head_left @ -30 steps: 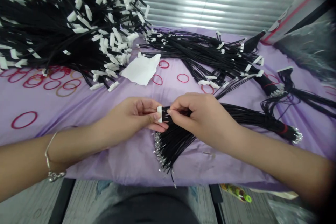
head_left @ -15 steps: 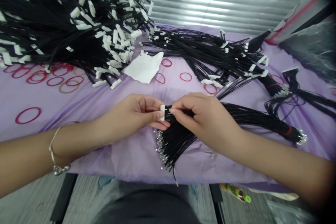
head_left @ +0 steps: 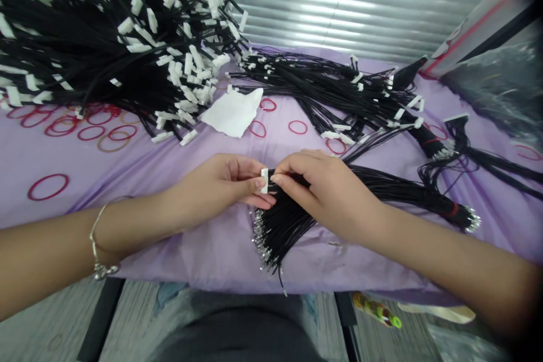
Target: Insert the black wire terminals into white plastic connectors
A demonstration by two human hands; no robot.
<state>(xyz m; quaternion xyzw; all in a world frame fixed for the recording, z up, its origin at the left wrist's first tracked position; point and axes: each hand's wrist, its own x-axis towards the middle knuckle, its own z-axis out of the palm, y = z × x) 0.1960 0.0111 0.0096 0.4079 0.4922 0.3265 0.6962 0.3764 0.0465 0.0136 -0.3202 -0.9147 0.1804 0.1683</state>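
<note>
My left hand (head_left: 237, 181) pinches a small white plastic connector (head_left: 264, 180) between thumb and fingers. Close on its right, my right hand (head_left: 318, 186) has thumb and forefinger pressed together on a thin black wire (head_left: 272, 171) at the connector's side. Whether the wire's tip sits inside the connector I cannot tell. Under both hands lies a fanned bundle of black wires (head_left: 284, 226), its silvery metal terminals (head_left: 262, 243) pointing left. The bundle runs off to the right, where a red rubber band (head_left: 453, 209) circles it near more metal tips.
A big heap of black wires with white connectors (head_left: 173, 73) fills the back left. More wired connectors (head_left: 331, 79) lie at the back. Red rubber bands (head_left: 48, 186) and a torn white paper (head_left: 234, 113) rest on the purple cloth (head_left: 203, 249). A bottle (head_left: 377, 311) is below the table edge.
The metal tips in my right fingers and the wires beside the connector show less than before. Both hands keep nearly the same place; the view has shifted slightly.
</note>
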